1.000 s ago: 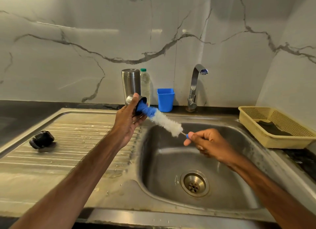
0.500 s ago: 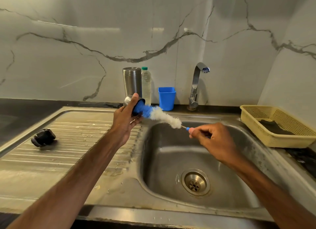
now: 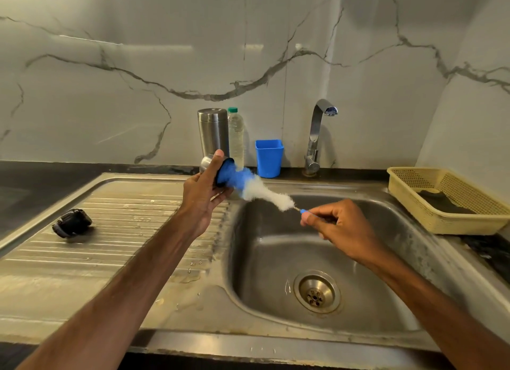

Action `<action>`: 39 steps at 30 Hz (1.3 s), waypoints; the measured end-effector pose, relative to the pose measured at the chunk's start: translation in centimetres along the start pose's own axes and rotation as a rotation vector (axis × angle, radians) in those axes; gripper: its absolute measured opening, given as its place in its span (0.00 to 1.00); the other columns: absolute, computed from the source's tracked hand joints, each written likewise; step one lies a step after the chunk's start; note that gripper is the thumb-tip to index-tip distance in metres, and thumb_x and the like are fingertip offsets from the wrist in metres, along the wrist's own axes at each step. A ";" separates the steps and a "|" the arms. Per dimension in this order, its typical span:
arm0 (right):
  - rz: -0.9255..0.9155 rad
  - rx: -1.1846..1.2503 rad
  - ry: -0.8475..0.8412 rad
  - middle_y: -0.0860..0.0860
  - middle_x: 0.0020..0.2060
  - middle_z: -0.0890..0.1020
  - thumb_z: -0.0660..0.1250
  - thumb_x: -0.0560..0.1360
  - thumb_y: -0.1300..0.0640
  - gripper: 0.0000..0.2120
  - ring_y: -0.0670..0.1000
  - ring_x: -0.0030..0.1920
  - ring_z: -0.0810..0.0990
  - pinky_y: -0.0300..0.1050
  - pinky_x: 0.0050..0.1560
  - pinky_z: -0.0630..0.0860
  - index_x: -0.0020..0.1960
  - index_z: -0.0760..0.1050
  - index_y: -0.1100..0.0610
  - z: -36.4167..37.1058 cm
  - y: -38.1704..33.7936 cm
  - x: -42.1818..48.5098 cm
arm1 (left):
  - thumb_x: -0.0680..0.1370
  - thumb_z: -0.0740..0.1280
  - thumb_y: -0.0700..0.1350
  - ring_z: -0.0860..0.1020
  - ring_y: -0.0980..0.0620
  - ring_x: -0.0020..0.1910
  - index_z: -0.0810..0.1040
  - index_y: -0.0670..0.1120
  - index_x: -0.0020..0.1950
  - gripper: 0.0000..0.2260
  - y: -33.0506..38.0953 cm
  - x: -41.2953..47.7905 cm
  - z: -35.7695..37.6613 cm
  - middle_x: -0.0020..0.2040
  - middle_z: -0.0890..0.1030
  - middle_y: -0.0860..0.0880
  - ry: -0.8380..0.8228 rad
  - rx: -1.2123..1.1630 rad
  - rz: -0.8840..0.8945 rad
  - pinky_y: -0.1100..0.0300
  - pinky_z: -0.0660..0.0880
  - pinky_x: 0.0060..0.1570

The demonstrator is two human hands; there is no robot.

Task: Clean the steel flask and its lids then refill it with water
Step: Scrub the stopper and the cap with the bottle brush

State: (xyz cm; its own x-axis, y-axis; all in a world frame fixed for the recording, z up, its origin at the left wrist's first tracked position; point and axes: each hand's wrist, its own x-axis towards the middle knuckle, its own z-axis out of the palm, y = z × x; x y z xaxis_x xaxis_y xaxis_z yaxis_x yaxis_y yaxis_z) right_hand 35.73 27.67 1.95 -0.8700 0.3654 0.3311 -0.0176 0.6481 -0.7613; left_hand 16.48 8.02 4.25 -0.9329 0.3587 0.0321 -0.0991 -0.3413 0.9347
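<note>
Both hands are busy: the left hand (image 3: 201, 195) grips the steel lid (image 3: 207, 163) above the sink (image 3: 345, 189), the right hand (image 3: 340, 226) pinches the brush (image 3: 265, 194) handle, the flask (image 3: 213, 132) stands by the wall (image 3: 110, 93), and a hard shove might pop the lid loose.

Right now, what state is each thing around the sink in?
Left hand: grips steel lid, tipped sideways.
Right hand: pinches the brush by its handle.
Brush: blue tip inside the steel lid.
Flask: upright at the back.
Black lid: lying on the draining board.
Tap: off.
Water bottle: capped, upright.
</note>
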 end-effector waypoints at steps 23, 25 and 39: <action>-0.074 -0.128 0.115 0.41 0.38 0.83 0.77 0.71 0.52 0.07 0.38 0.40 0.81 0.32 0.43 0.78 0.46 0.80 0.45 0.3 0.4 0.1 | 0.74 0.76 0.57 0.86 0.47 0.52 0.80 0.44 0.55 0.20 0.1 -0.7 0.2 0.52 0.86 0.43 0.029 0.051 -0.002 0.48 0.82 0.59; -0.124 -0.141 0.187 0.40 0.36 0.82 0.75 0.73 0.55 0.06 0.37 0.40 0.81 0.27 0.42 0.76 0.46 0.81 0.46 -0.1 0.3 0.2 | 0.74 0.76 0.58 0.86 0.46 0.53 0.81 0.43 0.56 0.21 0.1 -0.8 0.2 0.52 0.87 0.43 0.008 0.048 -0.018 0.49 0.81 0.60; 0.185 0.238 -0.106 0.52 0.30 0.81 0.69 0.76 0.47 0.14 0.47 0.27 0.68 0.39 0.27 0.62 0.47 0.86 0.57 -2.1 0.5 0.2 | 0.74 0.74 0.54 0.84 0.47 0.58 0.80 0.43 0.64 0.23 2.1 -0.3 -1.0 0.57 0.85 0.45 -0.075 0.036 0.090 0.57 0.82 0.51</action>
State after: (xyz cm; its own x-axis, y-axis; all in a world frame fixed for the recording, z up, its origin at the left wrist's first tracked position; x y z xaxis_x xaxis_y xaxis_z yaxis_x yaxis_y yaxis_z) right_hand 36.56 29.46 2.80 -0.9154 0.3828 0.1242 0.0420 0.3979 -0.9165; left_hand 16.23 6.34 5.88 -0.9088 0.3925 0.1414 -0.0025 -0.3440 0.9390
